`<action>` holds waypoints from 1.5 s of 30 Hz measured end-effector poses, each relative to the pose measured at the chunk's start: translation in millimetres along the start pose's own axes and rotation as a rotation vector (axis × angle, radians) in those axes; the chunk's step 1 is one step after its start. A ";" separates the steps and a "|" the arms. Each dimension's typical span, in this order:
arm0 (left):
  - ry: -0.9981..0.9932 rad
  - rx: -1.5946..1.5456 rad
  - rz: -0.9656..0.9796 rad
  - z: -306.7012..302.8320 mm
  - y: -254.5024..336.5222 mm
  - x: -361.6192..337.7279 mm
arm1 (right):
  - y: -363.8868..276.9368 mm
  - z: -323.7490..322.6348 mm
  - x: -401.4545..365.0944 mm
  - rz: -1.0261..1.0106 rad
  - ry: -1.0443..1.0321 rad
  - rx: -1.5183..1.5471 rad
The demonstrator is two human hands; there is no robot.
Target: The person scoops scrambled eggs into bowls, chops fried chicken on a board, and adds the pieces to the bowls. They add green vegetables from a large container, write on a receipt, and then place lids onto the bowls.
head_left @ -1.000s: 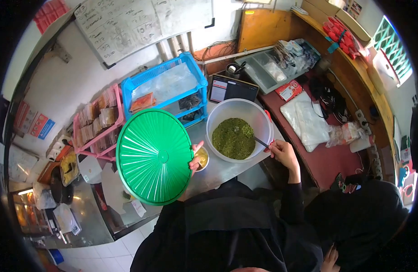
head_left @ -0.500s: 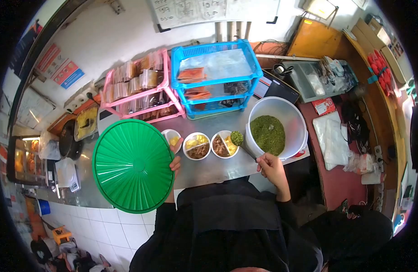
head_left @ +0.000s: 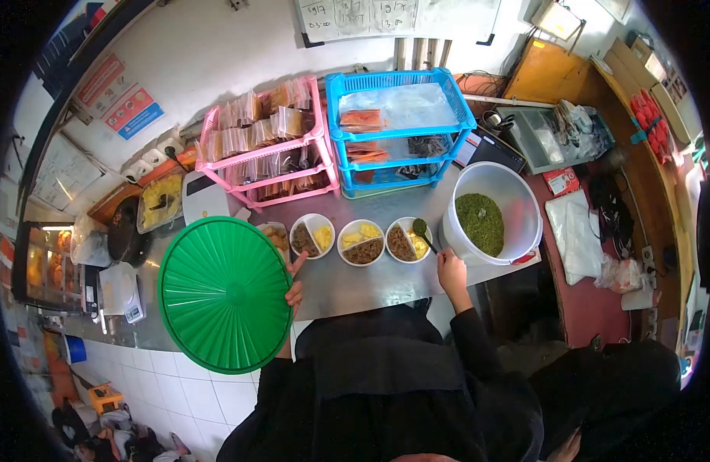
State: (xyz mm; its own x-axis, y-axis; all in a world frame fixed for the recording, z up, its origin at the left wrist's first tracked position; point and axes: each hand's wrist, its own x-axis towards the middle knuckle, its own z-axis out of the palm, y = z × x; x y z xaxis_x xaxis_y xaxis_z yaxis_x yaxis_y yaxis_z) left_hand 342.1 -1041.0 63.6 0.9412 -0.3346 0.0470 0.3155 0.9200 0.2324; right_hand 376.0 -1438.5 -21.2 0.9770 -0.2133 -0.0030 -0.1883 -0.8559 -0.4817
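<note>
My left hand (head_left: 295, 286) grips the edge of a large round green lid (head_left: 232, 296), held upright over the table's front edge. In my right hand (head_left: 452, 271) is the dark handle of a spoon (head_left: 421, 228), its bowl carrying some chopped green stuff. That spoon is over a white divided bowl (head_left: 401, 253) with brown shredded food and yellow pieces. Two similar bowls, a middle one (head_left: 361, 242) and a left one (head_left: 312, 236), stand in the same row. Another container (head_left: 274, 235) is partly hidden by the lid. A white bucket (head_left: 530, 212) of chopped greens (head_left: 479, 223) stands right of the spoon.
Behind the bowls stand a pink rack (head_left: 270, 146) of filled packets and a blue tiered rack (head_left: 401, 108). A grey bin (head_left: 536, 158) and plastic bags (head_left: 572, 235) lie at right. A scale (head_left: 125, 296) is at left. Another person's hand (head_left: 568, 446) shows at bottom right.
The spoon has tilted over the right-hand bowl, and its heap of greens looks smaller and darker. My right hand has moved slightly up; the view has shifted, so the racks and bowls appear farther right.
</note>
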 end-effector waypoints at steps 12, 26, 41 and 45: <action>0.013 -0.039 -0.009 -1.8 5.0 -7.3 | 1.1 25.2 5.6 -0.114 0.165 -0.187; 0.002 -0.113 -0.132 4.4 -40.4 31.8 | -33.0 -83.3 -23.8 0.163 -0.128 0.664; -0.108 -0.388 -0.628 9.6 -184.4 156.5 | 8.2 -96.9 129.0 -0.451 -0.445 -0.581; -0.094 -0.410 -0.643 10.5 -190.6 161.0 | 17.6 -100.6 126.4 -0.548 -0.503 -0.273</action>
State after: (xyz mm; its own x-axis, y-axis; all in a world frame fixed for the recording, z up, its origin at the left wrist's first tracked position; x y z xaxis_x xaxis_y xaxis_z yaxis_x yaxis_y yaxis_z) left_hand 432.2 -1272.3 37.0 0.5492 -0.8283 0.1114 0.8340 0.5347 -0.1359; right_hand 486.1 -1527.9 58.0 0.8535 0.4550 -0.2541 0.3786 -0.8764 -0.2976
